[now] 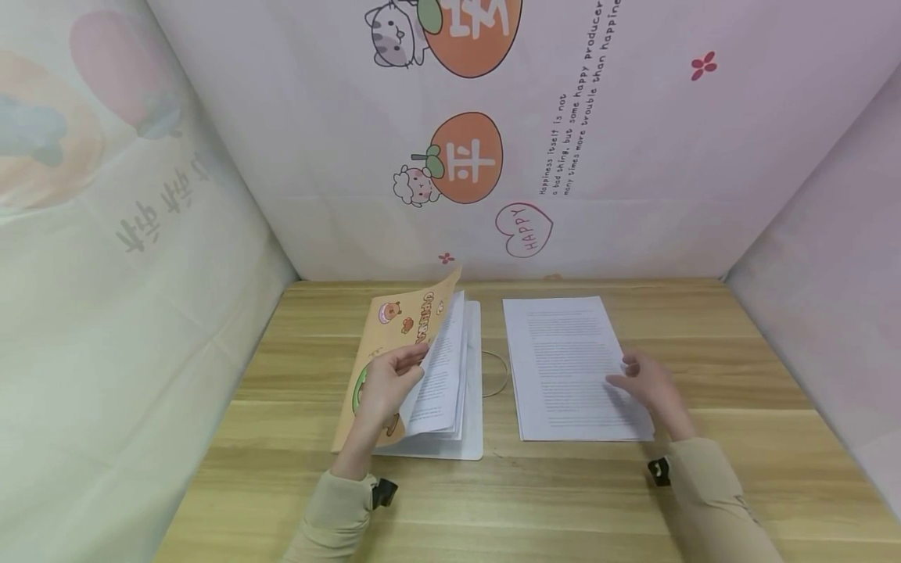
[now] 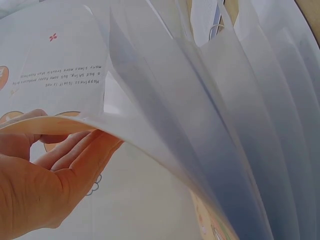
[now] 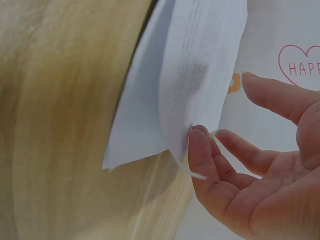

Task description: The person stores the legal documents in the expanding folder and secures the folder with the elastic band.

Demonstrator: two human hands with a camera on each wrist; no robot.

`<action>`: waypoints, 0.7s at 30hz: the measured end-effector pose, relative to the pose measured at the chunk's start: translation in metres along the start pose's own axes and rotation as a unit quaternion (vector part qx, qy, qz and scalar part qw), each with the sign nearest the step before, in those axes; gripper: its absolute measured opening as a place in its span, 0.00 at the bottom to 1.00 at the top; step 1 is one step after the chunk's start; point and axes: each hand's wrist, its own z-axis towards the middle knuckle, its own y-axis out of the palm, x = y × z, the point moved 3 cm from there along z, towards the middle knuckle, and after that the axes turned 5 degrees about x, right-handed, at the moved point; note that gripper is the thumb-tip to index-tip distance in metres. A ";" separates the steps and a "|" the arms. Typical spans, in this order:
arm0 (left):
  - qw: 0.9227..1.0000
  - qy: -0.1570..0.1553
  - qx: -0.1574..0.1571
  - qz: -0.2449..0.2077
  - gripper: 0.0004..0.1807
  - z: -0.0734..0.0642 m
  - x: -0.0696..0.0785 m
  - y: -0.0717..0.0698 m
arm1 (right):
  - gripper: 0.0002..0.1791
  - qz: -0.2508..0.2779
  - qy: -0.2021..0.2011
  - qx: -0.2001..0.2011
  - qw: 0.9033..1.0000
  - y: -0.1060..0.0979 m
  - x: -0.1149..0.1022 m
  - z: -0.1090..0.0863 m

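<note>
My left hand (image 1: 387,383) holds up the orange cartoon-printed cover of a document folder (image 1: 383,320), thumb and fingers on either side of its edge. Inside the half-raised cover, several clear sleeves (image 2: 200,115) fan out, and printed sheets (image 1: 436,383) show in the head view. To the right, a stack of printed paper (image 1: 563,367) lies flat on the table. At the stack's right edge is my right hand (image 1: 651,387). In the right wrist view its fingertips (image 3: 200,142) touch the lifted edge of the top sheet (image 3: 200,75), while the thumb stands apart from it.
Between the folder and the stack, a thin elastic band (image 1: 505,375) loops out onto the wooden table (image 1: 563,500). Printed cloth walls (image 1: 352,156) enclose the table at the back and both sides. A black wrist strap piece (image 1: 383,493) sits at the left cuff.
</note>
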 end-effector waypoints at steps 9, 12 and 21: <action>1.000 -0.002 0.000 -0.005 0.23 0.002 -0.003 0.001 | 0.37 -0.013 0.014 0.005 1.000 0.004 0.004 0.004; 1.000 0.004 0.000 -0.006 0.23 0.002 -0.002 0.001 | 0.37 -0.010 0.021 0.006 1.000 0.004 0.005 0.005; 1.000 0.012 -0.001 -0.012 0.23 0.002 -0.002 0.001 | 0.34 -0.009 0.019 0.005 1.000 0.005 0.008 0.005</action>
